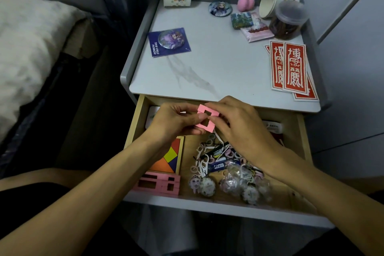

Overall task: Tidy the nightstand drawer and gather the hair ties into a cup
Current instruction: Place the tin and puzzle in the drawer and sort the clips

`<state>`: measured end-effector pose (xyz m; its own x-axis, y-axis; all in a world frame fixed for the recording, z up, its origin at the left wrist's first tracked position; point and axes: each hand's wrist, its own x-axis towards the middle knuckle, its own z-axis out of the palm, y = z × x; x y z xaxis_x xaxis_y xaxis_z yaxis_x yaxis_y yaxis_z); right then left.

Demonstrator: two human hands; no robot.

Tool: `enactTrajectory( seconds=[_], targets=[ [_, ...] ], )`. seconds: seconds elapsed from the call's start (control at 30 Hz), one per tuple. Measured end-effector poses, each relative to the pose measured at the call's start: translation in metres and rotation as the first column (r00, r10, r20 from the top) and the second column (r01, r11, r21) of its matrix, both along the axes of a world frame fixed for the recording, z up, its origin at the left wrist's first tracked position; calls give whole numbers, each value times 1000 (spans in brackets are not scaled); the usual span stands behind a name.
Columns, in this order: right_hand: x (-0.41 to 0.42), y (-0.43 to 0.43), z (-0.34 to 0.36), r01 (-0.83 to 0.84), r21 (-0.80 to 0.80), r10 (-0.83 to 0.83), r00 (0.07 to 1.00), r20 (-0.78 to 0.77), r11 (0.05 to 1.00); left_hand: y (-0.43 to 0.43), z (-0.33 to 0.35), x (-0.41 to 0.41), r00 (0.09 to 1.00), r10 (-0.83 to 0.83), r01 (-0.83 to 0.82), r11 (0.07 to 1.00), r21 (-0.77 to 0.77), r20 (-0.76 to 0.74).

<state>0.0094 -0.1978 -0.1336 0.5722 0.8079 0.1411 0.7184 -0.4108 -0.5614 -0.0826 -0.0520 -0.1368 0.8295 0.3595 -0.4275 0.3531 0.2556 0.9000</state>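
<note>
Holding pink frames (207, 119) above drawer's (302, 131) back edge, both hands.

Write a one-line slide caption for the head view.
Left hand and right hand pinch pink cut-out pieces over loose hair ties in the open drawer.

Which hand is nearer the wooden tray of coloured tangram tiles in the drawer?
Left. The left hand hovers over the far end of the wooden tray of coloured tangram tiles; the right hand is further right, over the loose pile of hair ties.
</note>
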Motion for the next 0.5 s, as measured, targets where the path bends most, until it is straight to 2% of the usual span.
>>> enactTrajectory(
  seconds=[0.37, 0.5],
  targets=[
    [-2, 1, 0, 13, 24, -13, 1000, 25, 1000, 4, -1, -1, 1000, 15, -15, 1000, 2, -15],
    [-1, 2, 0, -35, -39, 35, 999, 4, 999, 7, -2, 0, 999, 43, -43, 999, 5, -18]
  ],
)
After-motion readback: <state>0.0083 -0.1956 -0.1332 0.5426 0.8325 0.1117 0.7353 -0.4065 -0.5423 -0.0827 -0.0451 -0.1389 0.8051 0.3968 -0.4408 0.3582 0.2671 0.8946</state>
